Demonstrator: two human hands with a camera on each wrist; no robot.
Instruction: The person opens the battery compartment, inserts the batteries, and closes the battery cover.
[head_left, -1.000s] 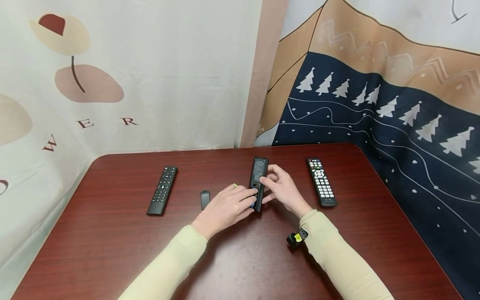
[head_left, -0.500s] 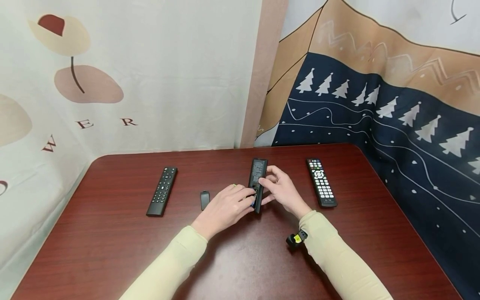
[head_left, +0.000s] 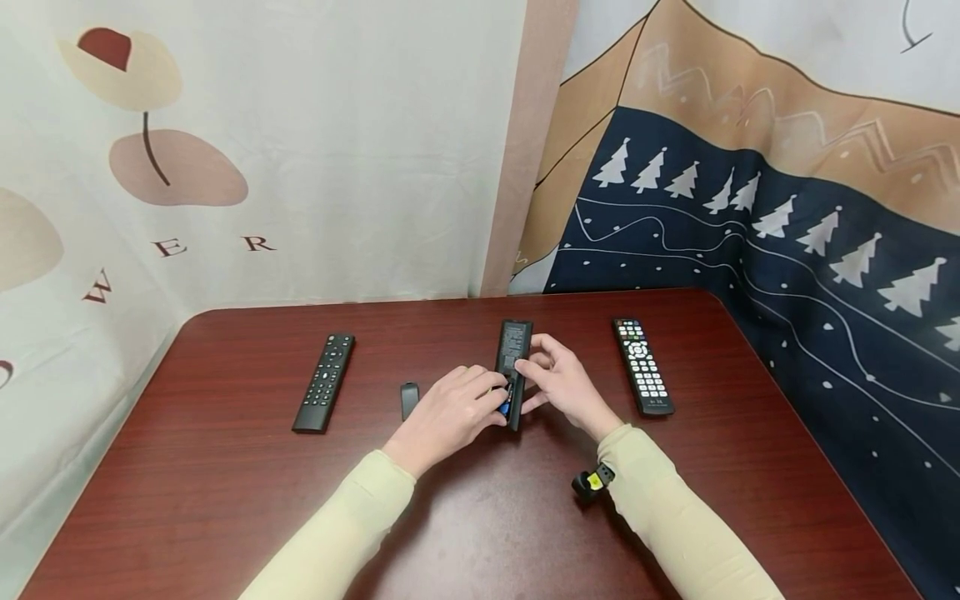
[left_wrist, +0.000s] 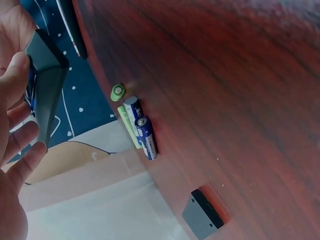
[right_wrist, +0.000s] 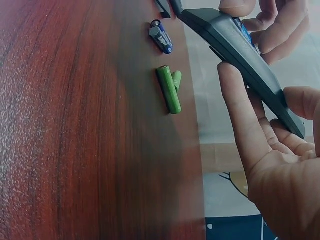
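Observation:
A black remote control (head_left: 513, 343) is held up near the middle of the table, its back facing the head camera and its battery bay uncovered. My right hand (head_left: 562, 385) grips it along the right edge, thumb on the back and fingers beneath, as the right wrist view also shows. At the lower end, my left hand (head_left: 453, 404) bends its thumb and fingertips round a blue battery (head_left: 504, 408) in the bay. Those fingers hide much of the bay, so how far the battery sits in is unclear. A small black battery cover (head_left: 409, 398) lies left of the left hand.
Two blue batteries (left_wrist: 145, 137) and two green batteries (right_wrist: 169, 92) lie loose on the table; the hands hide them from the head view. One black remote (head_left: 324, 383) lies at the left, another with white buttons (head_left: 643, 367) at the right. Curtains hang behind the table (head_left: 480, 533).
The held remote has come slightly lower and to the left. My left fingertips have shifted a little within the bay, and more of the blue battery shows between them.

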